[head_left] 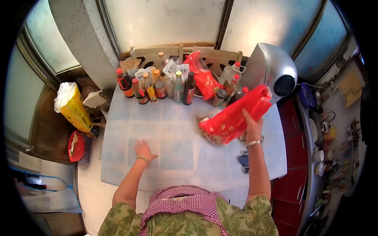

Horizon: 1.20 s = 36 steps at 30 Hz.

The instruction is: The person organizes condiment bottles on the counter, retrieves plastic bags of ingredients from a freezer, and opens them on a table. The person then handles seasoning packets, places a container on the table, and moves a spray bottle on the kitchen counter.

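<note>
My right hand (253,128), with a bracelet at the wrist, grips a flattened red bag (232,118) with pale markings. It is held tilted above the right part of the table (126,126); whether it is plastic or cloth I cannot tell. Partly behind its lower end lies a round, brownish bundle (212,137), blurred, with something clear over it. On the left, my left hand (144,151) has its fingers spread on or just over the pale tabletop covering, holding nothing.
Several sauce bottles (179,87) and jars crowd the table's back edge, beside a red food bag (202,76). A silver appliance (271,67) stands at the back right. Small dark blue items (244,161) lie near my right forearm. A kitchen counter (301,118) runs along the right.
</note>
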Available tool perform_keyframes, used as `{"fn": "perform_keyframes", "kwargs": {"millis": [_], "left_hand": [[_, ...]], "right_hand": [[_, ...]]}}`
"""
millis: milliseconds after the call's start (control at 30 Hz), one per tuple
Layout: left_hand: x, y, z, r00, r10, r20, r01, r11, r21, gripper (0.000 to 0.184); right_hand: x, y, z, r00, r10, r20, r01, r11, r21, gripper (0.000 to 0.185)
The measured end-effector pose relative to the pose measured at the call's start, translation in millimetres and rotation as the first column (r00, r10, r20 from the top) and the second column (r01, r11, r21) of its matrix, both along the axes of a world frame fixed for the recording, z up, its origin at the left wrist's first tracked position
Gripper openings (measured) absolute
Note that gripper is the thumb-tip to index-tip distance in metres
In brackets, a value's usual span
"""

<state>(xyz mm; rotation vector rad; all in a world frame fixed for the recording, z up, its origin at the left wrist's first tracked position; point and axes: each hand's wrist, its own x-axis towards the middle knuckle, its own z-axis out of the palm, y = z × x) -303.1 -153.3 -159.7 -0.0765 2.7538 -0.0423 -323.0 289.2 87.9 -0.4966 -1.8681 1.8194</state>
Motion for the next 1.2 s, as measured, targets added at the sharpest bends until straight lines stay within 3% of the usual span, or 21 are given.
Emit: {"fn": "perform_keyframes", "kwargs": {"millis": [33, 133, 233, 367, 533, 700, 800, 833, 900, 1000, 1100, 1200], "left_hand": [[-6.0, -3.8, 8.5, 0.998, 0.021, 0.063, -0.018, 0.998, -0.054, 0.12], [-10.0, -4.0, 15.3, 0.976, -0.014, 0.216, 0.049, 0.986, -0.156, 0.127], [-13.9, -2.6, 5.3, 0.962, -0.032, 0.27, 0.089, 0.975, -0.204, 0.127], [-19.4, 0.3, 19.9, 0.956, -0.025, 0.291, 0.092, 0.972, -0.218, 0.116], [-24.5, -0.1, 21.7, 0.948, -0.051, 0.314, 0.12, 0.972, -0.204, 0.105], [-29.8, -3.3, 33.8, 0.932, -0.035, 0.36, 0.107, 0.977, -0.182, 0.105], [-30.3, -2.7, 38.3, 0.935, -0.039, 0.351, 0.11, 0.977, -0.185, 0.106], [-30.7, -2.6, 40.5, 0.935, -0.04, 0.353, 0.11, 0.977, -0.18, 0.107], [-31.9, -2.7, 40.6, 0.935, -0.037, 0.352, 0.103, 0.98, -0.17, 0.107], [-31.4, -3.8, 39.0, 0.939, -0.034, 0.343, 0.093, 0.983, -0.157, 0.106], [-32.7, -4.8, 27.8, 0.947, -0.039, 0.318, 0.091, 0.984, -0.152, 0.108], [-29.5, -3.7, 17.5, 0.946, -0.038, 0.321, 0.094, 0.982, -0.161, 0.112]], "right_hand": [[-17.9, -7.7, 21.7, 0.995, -0.025, -0.1, 0.015, 0.995, -0.102, 0.034], [-85.0, 9.4, 21.6, 0.954, -0.129, -0.269, 0.136, 0.991, 0.006, 0.035], [-151.9, 13.4, 18.4, 0.917, -0.169, -0.362, 0.18, 0.984, -0.004, 0.035], [-227.7, 1.8, 10.1, 0.937, -0.188, -0.295, 0.175, 0.982, -0.07, 0.038], [-307.1, -23.2, -16.2, 0.957, -0.116, -0.266, 0.115, 0.993, -0.018, 0.047], [-373.4, -37.7, -56.4, 0.983, 0.125, -0.132, -0.095, 0.972, 0.213, 0.056], [-405.4, -33.3, -97.8, 0.947, 0.317, 0.062, -0.313, 0.856, 0.411, 0.061], [-400.3, -46.9, -93.3, 0.916, 0.376, 0.138, -0.396, 0.801, 0.448, 0.072], [-362.6, -78.8, -48.8, 0.786, 0.497, 0.368, -0.604, 0.743, 0.287, 0.102], [-388.5, -62.1, -97.5, 0.851, 0.354, 0.389, -0.496, 0.784, 0.372, 0.096], [-384.1, -47.9, -108.0, 0.9, 0.265, 0.346, -0.429, 0.678, 0.597, 0.073], [-361.0, -18.7, -141.9, 0.959, 0.282, 0.014, -0.242, 0.796, 0.555, 0.045]]}}
